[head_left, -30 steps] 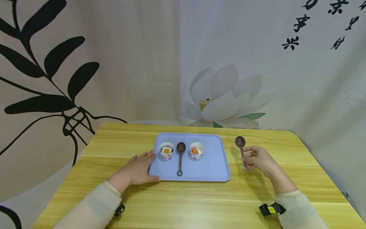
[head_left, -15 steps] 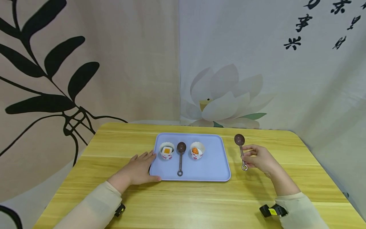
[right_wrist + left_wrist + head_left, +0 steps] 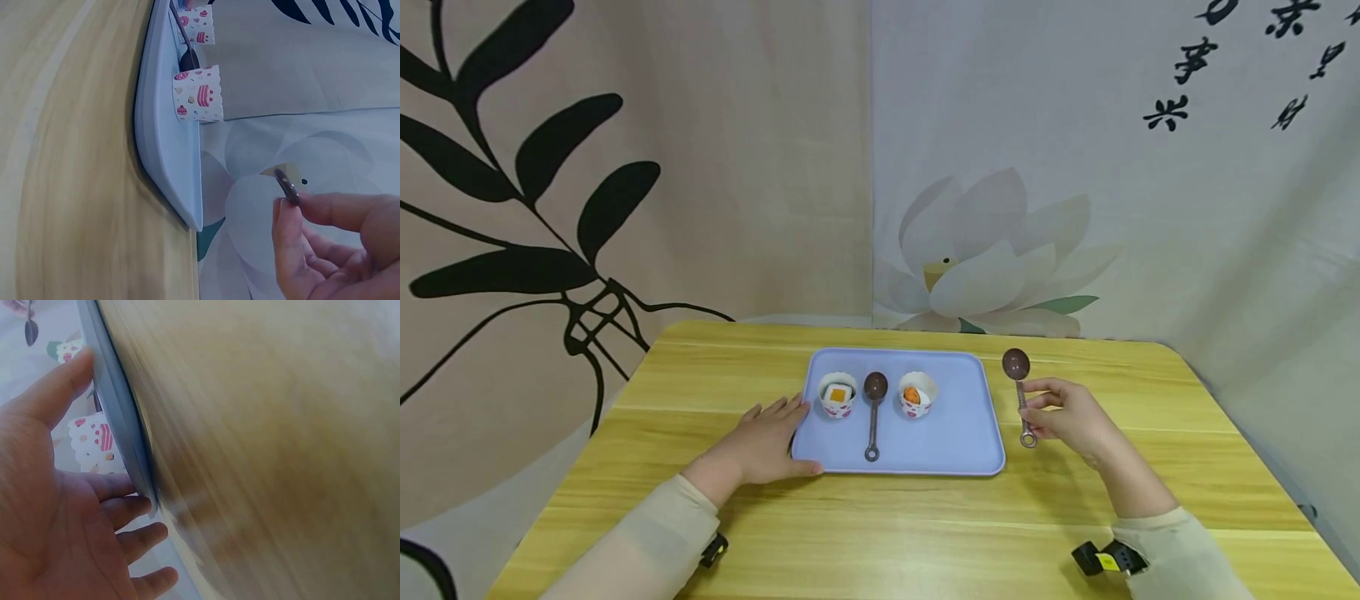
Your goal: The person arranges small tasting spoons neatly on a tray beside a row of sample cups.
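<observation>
My right hand (image 3: 1071,419) pinches a brown spoon (image 3: 1017,364) by its handle, above the table just right of the tray. In the right wrist view only the ringed handle end (image 3: 286,185) shows between thumb and finger. My left hand (image 3: 762,446) rests with straight, spread fingers on the left edge of the light blue tray (image 3: 955,450), its thumb at the near corner. On the tray lies a second brown spoon (image 3: 876,387) between two patterned paper cups. The left cup (image 3: 837,408) contains a white and yellow piece (image 3: 838,393); the right cup (image 3: 917,408) has an orange piece (image 3: 912,395).
The tray sits on a yellow wood-grain table (image 3: 925,533). Behind it hangs a printed curtain (image 3: 775,167) with dark leaves and a pale lotus. A black device is strapped at each wrist.
My right hand has raised the spoon slightly and brought it left, closer to the tray. The left hand and the things on the tray have stayed put.
</observation>
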Available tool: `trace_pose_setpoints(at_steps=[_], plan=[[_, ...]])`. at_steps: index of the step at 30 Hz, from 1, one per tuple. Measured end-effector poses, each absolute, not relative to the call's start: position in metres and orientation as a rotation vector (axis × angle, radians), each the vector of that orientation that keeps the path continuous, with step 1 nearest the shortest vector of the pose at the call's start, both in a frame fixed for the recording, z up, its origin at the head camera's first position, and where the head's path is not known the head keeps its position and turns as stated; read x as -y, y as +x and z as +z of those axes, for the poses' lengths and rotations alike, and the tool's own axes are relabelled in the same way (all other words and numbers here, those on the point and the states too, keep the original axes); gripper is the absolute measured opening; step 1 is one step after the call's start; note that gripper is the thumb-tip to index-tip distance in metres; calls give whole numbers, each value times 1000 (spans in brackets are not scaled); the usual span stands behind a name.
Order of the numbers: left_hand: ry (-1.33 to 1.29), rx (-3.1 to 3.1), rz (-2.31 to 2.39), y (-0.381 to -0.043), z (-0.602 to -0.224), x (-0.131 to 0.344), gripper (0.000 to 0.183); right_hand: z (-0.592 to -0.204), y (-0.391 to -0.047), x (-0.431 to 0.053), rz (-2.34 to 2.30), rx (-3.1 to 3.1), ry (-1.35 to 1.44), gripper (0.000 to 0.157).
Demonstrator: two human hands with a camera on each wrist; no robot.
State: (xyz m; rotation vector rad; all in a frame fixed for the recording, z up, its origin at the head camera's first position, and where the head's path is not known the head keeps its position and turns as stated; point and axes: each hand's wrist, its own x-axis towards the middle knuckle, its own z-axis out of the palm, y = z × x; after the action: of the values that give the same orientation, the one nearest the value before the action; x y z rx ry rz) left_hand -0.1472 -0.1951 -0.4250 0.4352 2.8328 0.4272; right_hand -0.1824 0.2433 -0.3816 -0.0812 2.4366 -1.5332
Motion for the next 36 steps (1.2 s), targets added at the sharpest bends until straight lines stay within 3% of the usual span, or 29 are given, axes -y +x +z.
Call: trace_pose_setpoints(at_steps=[36], plan=[[427, -2823, 433, -146, -421, 194, 106, -398, -182, -206, -1644, -2333, -78, 45]])
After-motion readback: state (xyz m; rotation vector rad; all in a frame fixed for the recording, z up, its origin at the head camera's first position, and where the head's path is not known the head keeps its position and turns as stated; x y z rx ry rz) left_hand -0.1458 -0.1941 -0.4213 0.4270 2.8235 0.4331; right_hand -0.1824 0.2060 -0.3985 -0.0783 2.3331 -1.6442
